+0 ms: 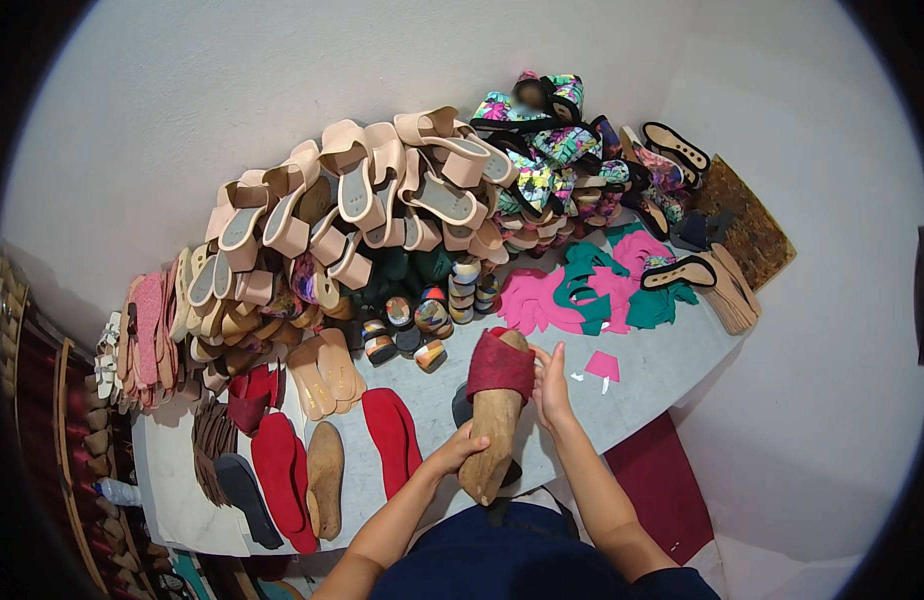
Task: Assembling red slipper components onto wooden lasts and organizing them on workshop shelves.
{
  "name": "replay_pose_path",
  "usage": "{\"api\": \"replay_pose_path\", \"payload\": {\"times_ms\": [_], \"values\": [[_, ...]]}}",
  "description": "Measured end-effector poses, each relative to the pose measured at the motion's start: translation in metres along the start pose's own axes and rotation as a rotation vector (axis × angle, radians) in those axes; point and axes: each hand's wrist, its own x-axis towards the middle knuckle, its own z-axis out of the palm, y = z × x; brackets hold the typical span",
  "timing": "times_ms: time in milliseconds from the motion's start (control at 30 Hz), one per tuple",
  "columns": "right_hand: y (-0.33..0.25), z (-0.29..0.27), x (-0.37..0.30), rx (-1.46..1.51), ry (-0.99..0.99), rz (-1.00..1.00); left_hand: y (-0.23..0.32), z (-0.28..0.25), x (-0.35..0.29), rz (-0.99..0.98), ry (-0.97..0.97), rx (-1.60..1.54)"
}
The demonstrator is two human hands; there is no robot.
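Observation:
Over the table's near edge, a worn wooden shoe last [495, 432] is held tilted up with its heel end toward me. A dark red shoe upper [502, 366] wraps around its front part as a wide band. My left hand [455, 453] is closed around the last's heel end, thumb on top. Beside the upper's right side, my right hand [552, 388] has its fingers stretched upward; whether the palm touches the band I cannot tell. Partly hidden behind the last is a dark sole-like piece [462, 405] on the table.
On the table [622, 400] lie red soles [279, 470], a second wooden last [325, 478], a dark sole [247, 500] and tan insoles [325, 375]. Beige heeled sandals [357, 190] are heaped against the wall. Pink and green scraps [592, 290] spread at right, near patterned sandals [542, 150].

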Motion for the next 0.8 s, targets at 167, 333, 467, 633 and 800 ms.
{"api": "replay_pose_path", "payload": {"times_ms": [167,333,467,633,800], "values": [[0.027,-0.009,-0.011,-0.641,0.036,-0.264,-0.005,-0.01,0.003,0.017,0.011,-0.088],[0.008,0.014,-0.026,-0.813,0.19,-0.339,-0.003,-0.002,0.005,0.074,-0.007,-0.15],[0.01,0.009,-0.022,-0.827,0.146,-0.189,0.004,-0.002,0.006,0.057,-0.068,-0.222],[0.011,0.014,-0.027,-0.362,0.002,-0.074,0.01,-0.004,0.006,0.054,-0.001,-0.221],[0.016,0.014,-0.026,-0.205,-0.098,0.075,0.008,-0.003,0.006,0.074,-0.034,-0.286]]}}
